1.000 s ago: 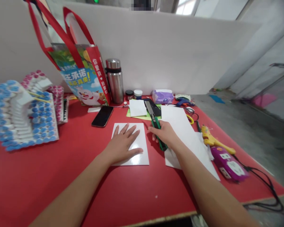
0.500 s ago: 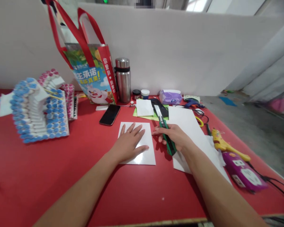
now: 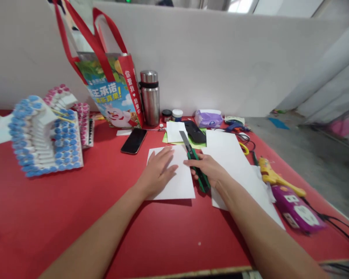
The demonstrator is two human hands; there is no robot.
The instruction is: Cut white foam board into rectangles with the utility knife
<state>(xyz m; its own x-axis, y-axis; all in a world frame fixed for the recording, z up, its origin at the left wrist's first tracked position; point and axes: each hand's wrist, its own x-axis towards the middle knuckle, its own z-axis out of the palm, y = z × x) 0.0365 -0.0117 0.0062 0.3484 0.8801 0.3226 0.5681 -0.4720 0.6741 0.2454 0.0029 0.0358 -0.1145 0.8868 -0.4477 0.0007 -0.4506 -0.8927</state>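
Observation:
A white rectangular sheet of card or board (image 3: 180,182) is in front of me, its right side tilted up a little with a shadow beneath its near edge. My left hand (image 3: 157,172) rests on the left part of the sheet, fingers outstretched and closer together, thumb apart. In my right hand (image 3: 208,168) is a green and black utility knife (image 3: 199,170), its blade out and pointing away from me. The right fingers are at the sheet's right edge; whether they grip it I cannot tell. A larger white sheet (image 3: 228,151) lies partly under my right forearm.
Behind lie a phone (image 3: 134,141), small white card (image 3: 174,130), steel flask (image 3: 150,99) and printed bag (image 3: 116,97). Blue-and-white stacked pieces (image 3: 46,139) stand left. Along the right edge are a yellow glue gun (image 3: 275,178), purple box (image 3: 296,209) and cables.
The sheet's right side has come up and its glare is gone. My right hand, with the knife, has moved left to the sheet's edge. My left fingers have drawn closer together.

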